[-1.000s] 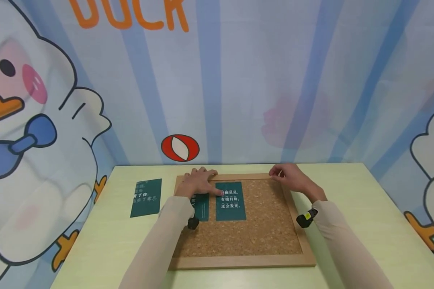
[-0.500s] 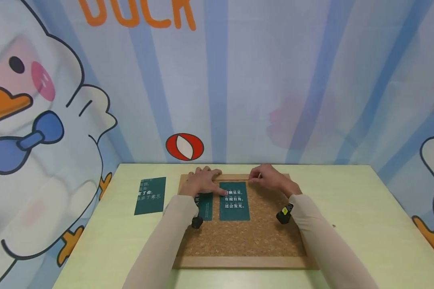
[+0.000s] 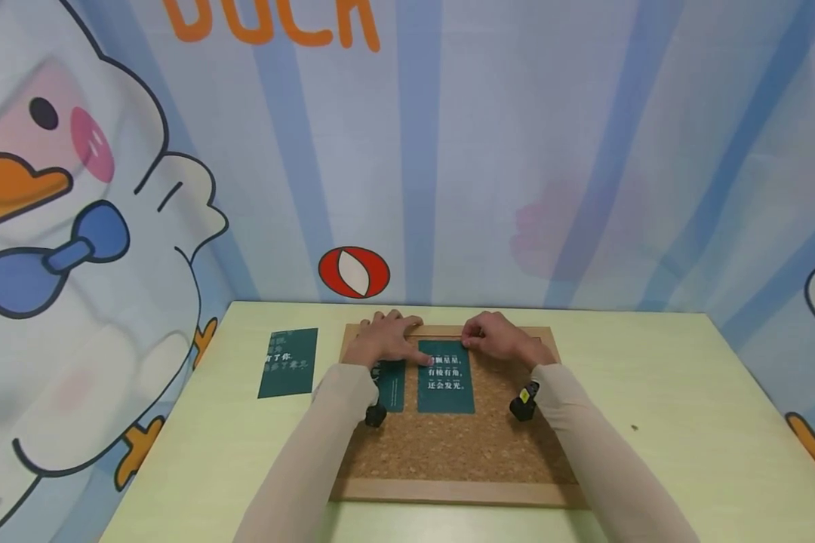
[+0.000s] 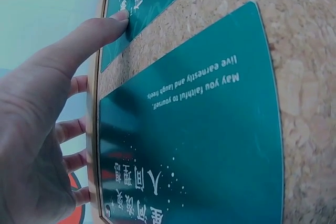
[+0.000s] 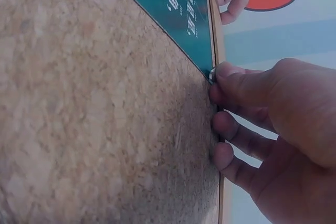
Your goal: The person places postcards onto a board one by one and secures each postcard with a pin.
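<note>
My left hand point(image 3: 384, 341) spreads over the top of the framed cork board point(image 3: 509, 494), its thumb pressing the left side of a dark green card point(image 3: 446, 400) with white writing. Its other fingers reach over the board's far frame. At that card's upper right corner, my right hand point(image 3: 499, 335) pinches a small silvery thumbtack point(image 5: 212, 75) between thumb and forefinger. The tack's point is hidden. A second green card point(image 4: 210, 119) lies on the cork under my left hand and wrist, partly covered in the head view.
Another green card point(image 3: 292, 369) lies on the pale yellow table point(image 3: 686, 422), left of the board. A tiny dark speck point(image 3: 635, 427) shows on the table to the right. Behind the table rises a blue striped cartoon backdrop point(image 3: 475, 151).
My right hand has moved left from the board's upper right corner to the card's upper right corner. My left hand has stayed on the card, while the head view has shifted slightly.
</note>
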A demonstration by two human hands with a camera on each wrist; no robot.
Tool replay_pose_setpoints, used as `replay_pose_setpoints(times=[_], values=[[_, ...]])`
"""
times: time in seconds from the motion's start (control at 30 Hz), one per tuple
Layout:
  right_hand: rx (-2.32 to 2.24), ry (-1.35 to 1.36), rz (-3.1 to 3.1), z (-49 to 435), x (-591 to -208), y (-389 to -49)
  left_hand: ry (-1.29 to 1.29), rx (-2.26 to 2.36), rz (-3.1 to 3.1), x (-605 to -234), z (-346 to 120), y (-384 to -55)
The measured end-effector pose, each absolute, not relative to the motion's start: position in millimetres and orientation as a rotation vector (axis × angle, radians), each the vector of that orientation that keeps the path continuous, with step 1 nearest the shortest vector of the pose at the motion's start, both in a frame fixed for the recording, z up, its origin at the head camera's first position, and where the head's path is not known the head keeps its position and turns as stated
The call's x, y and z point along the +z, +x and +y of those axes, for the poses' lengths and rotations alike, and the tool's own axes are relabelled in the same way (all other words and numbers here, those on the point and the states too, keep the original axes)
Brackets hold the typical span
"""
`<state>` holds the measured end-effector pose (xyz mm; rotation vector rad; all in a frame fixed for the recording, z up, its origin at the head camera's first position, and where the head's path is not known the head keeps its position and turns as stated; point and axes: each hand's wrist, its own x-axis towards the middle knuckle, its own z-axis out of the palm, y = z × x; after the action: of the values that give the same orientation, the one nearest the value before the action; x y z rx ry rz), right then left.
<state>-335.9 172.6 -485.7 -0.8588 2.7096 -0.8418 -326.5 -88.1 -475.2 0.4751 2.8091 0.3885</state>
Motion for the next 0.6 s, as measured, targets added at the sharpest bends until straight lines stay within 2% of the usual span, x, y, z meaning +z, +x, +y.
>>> replay_pose_setpoints(times=[0.6], values=[[-0.783, -0.726, 2.669, 163, -471, -336, 0.472, 0.393, 2.814, -476, -88, -327]])
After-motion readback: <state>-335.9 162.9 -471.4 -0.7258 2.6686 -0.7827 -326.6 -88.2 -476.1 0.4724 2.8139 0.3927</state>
